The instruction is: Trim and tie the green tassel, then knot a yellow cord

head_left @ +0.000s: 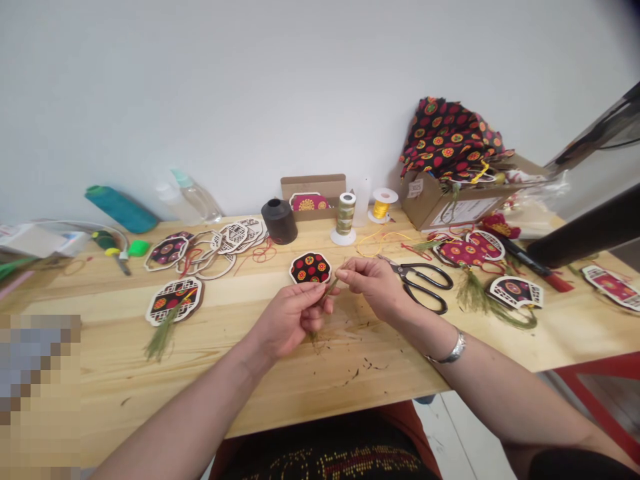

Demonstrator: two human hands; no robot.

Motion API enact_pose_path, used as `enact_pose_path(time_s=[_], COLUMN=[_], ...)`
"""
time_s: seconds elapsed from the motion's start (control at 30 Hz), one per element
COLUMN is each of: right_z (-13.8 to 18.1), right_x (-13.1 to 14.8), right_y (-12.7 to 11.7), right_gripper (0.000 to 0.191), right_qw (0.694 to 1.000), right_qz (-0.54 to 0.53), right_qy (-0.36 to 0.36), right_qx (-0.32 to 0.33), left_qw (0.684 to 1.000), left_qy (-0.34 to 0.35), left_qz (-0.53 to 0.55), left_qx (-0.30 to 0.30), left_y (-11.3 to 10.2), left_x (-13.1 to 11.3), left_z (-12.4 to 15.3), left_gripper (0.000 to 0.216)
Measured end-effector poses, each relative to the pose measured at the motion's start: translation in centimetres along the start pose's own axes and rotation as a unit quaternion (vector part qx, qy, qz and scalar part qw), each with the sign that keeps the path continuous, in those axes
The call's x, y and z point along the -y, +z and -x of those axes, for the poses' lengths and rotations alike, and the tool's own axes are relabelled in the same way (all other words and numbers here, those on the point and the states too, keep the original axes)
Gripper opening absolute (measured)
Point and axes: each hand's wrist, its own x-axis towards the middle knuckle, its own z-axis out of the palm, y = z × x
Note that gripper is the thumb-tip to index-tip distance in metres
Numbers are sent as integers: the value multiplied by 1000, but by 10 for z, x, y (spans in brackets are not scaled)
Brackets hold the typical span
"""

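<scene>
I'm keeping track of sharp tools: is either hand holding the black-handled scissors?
No, the scissors lie on the table, while the left hand and right hand pinch thin green threads.

I watched through a single camera on the wearer's head, which faced forward and down across the surface (310, 393) from just above its near edge. The view was wide: the pale wall (250, 80) took up the top of my frame and the wearer's dark top (320, 460) the bottom edge, with the left hand (293, 320) and right hand (370, 283) close by, around the middle.
</scene>
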Motion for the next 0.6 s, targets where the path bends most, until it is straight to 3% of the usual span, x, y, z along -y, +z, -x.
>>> enact_pose_path(time_s=[0.33,0.5,0.6], right_z=[3,-1,-1], right_x=[3,3,4], right_y=[4,0,-1], right_gripper=[36,55,64], right_qw=[1000,990,989], right_qz=[-5,-98,-70], right_qy=[3,66,120], right_qx=[2,-76,-53], left_qw=[999,998,996], left_qy=[12,39,59], left_qz=[-49,-33,-25], left_qx=[-16,-43,-65], left_y=[0,-2,-1], left_x=[-1,-1,-2], left_z=[1,0,1], left_gripper=[18,16,17])
